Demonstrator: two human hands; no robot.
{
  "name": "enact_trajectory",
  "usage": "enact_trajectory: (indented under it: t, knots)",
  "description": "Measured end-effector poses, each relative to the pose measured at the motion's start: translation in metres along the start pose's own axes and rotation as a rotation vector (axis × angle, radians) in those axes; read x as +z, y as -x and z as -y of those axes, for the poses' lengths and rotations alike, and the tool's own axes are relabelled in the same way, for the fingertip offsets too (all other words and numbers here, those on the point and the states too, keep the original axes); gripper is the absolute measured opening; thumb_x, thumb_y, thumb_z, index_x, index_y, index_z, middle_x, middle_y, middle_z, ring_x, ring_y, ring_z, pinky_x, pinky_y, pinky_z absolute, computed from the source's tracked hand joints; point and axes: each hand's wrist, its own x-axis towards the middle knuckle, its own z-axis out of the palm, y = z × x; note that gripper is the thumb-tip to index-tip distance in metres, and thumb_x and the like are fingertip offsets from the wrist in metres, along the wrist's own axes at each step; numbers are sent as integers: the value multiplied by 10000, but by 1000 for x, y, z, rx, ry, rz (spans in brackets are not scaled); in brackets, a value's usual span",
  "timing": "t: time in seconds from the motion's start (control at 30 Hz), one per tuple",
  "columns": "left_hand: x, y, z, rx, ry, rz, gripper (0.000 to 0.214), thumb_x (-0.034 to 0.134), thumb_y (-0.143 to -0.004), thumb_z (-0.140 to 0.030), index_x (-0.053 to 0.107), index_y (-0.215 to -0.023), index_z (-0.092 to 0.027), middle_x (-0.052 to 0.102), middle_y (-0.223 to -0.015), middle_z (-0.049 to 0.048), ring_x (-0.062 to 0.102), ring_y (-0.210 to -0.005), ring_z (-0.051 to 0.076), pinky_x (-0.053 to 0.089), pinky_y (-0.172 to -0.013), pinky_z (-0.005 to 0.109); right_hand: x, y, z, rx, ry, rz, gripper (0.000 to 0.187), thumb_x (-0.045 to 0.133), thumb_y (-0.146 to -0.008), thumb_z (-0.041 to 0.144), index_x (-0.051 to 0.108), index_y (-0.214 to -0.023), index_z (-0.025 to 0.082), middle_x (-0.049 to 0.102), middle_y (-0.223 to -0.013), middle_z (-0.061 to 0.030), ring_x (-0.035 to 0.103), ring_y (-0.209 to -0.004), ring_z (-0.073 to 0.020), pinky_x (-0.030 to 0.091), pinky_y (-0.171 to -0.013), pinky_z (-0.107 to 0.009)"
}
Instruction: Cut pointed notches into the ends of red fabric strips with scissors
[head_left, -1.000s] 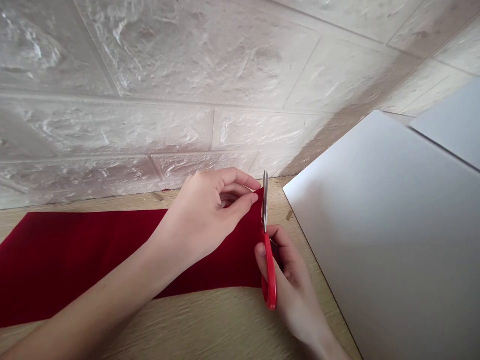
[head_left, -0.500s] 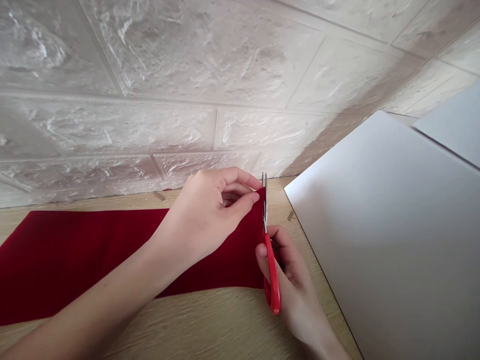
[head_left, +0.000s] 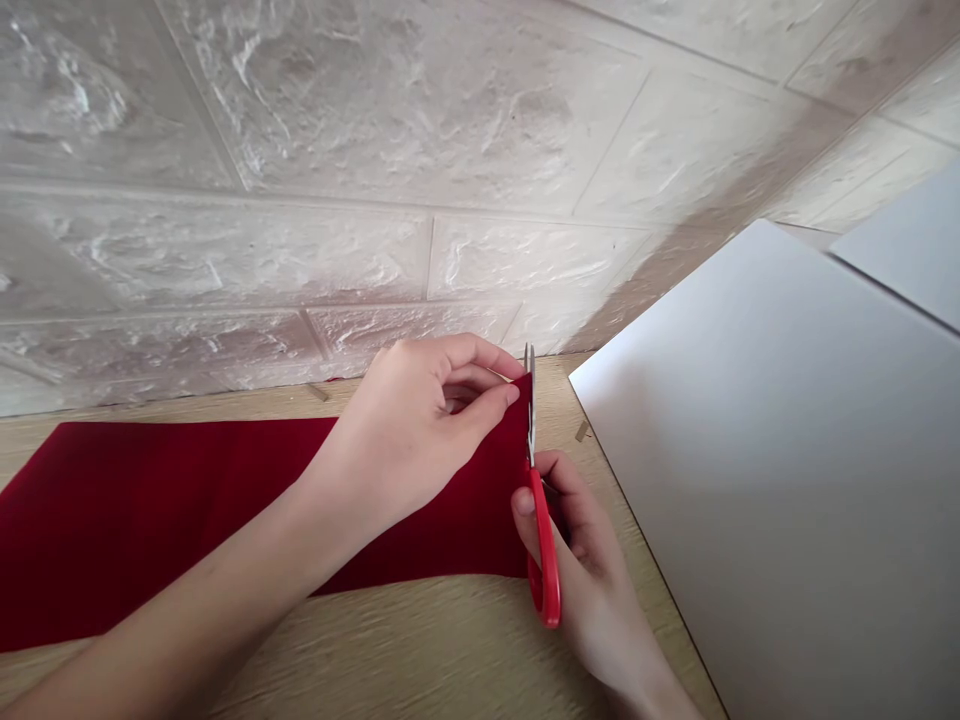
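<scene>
My left hand (head_left: 416, 430) pinches the upper right edge of a piece of dark red felt (head_left: 165, 500) between thumb and fingers. The felt lies flat on the wooden table (head_left: 450, 630), its far corner raised slightly in that pinch. My right hand (head_left: 577, 565) grips red-handled scissors (head_left: 541, 520) just beside the left fingertips. Their steel blades stand upright along the felt's right edge, and the lower part of that edge is hidden behind my right hand.
A white board (head_left: 765, 470) lies at the right of the table, with a second pale sheet (head_left: 907, 250) behind it. A white brick-textured wall (head_left: 300, 130) rises behind the table. Small tan scraps (head_left: 581, 431) lie near the board's edge.
The scissors' handle has tilted slightly lower and to the right. My left hand and the felt have barely moved.
</scene>
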Motion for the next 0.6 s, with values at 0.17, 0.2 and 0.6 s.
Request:
enact_trajectory:
  t: [0.17, 0.2, 0.6]
  knots:
    - [-1, 0, 0, 0, -7, -1, 105, 695, -911, -327, 777, -972, -300, 821, -930, -52, 763, -820, 142, 584, -722, 227, -1, -1, -1, -10, -16, 15, 385, 739, -890, 610, 633, -983, 252, 600, -834, 11, 480, -677, -127, 447, -599, -226]
    - [-1, -1, 0, 1, -9, -6, 107, 694, -911, -328, 778, -971, -298, 821, -929, -49, 761, -814, 144, 583, -716, 229, -1, -1, -2, -12, -15, 15, 385, 733, -894, 612, 635, -988, 252, 591, -821, 14, 479, -672, -128, 449, -600, -229]
    - [0, -1, 3, -5, 4, 13, 100, 697, -908, -318, 777, -965, -304, 821, -925, -64, 763, -803, 131, 582, -731, 220, 2, -1, 5, 0, -6, 16, 378, 688, -934, 604, 613, -951, 234, 530, -726, 37, 414, -607, -112, 392, -548, -227]
